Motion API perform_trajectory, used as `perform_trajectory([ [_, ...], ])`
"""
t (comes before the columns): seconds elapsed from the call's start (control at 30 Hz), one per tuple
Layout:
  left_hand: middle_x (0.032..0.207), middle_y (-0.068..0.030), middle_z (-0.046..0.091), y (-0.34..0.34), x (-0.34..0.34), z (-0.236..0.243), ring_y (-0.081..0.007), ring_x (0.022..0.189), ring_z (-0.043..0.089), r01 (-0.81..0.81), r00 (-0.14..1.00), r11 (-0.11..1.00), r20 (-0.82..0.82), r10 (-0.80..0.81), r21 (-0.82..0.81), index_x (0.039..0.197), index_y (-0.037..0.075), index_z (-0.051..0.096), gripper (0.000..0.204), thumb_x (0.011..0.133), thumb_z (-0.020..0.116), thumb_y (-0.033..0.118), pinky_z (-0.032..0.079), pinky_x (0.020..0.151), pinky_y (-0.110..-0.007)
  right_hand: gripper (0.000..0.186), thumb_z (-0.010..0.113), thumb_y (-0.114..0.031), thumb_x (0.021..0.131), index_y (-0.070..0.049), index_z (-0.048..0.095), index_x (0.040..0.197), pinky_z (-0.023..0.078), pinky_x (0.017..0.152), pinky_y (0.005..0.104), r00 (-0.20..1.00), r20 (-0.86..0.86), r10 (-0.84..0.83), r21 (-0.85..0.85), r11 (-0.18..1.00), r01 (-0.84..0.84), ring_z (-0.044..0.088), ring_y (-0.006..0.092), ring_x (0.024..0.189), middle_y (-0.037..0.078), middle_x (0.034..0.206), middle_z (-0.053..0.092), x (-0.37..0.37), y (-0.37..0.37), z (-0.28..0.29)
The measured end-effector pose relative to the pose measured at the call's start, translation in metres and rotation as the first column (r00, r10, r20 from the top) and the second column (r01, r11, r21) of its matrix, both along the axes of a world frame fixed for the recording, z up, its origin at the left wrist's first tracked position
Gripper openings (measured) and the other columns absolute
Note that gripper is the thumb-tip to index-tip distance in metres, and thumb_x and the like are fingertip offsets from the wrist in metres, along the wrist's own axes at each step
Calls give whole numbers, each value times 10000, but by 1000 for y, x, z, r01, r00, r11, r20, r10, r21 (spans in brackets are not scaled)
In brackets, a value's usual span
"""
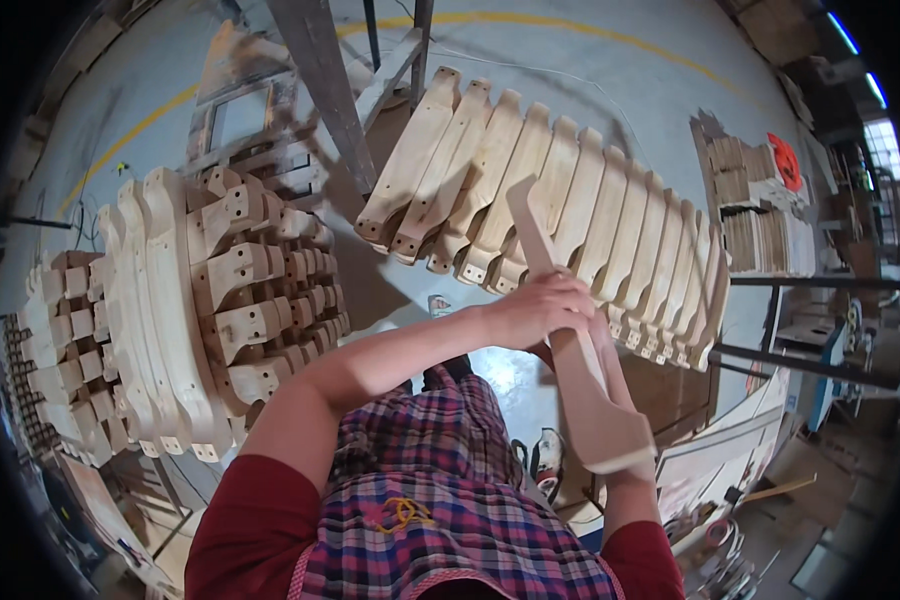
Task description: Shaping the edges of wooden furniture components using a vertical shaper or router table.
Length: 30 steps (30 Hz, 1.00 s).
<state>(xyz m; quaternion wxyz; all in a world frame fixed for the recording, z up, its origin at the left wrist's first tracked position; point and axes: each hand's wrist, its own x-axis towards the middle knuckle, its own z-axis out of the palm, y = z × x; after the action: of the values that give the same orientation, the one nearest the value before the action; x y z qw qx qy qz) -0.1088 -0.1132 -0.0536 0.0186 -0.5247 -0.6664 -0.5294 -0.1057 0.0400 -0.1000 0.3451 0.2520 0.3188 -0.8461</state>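
Both my hands are at the middle of a long pale wooden furniture part [602, 425], slim at the waist and wider at its ends, tilted in front of my body. My left hand [538, 308] reaches across from the left and closes over it. My right hand [598, 328] meets it at the same spot, its fingers partly hidden behind the wood and the left hand. Just beyond, a row of similar wooden parts [600, 205] leans side by side, with drilled holes showing at several ends.
At the left stands a tall stack of similar wooden parts [160, 310]. A dark metal post [320, 80] rises beyond the row. Boards [755, 190] with an orange item [785, 162] on them are piled at the right. Dark metal bars [820, 365] jut out at the right.
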Motion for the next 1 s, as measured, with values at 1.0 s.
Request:
perform_trajectory([
  [1.0, 1243, -266, 391, -43, -45, -320, -278, 1004, 485, -816, -578, 150, 783, -229, -558, 1420, 8, 70, 900, 700, 610, -7, 414, 854, -296, 388, 657, -200, 793, 55, 497, 1038, 469, 717, 319, 836, -241, 493, 844, 531, -70, 548, 230, 776, 149, 898, 588, -253, -34, -304],
])
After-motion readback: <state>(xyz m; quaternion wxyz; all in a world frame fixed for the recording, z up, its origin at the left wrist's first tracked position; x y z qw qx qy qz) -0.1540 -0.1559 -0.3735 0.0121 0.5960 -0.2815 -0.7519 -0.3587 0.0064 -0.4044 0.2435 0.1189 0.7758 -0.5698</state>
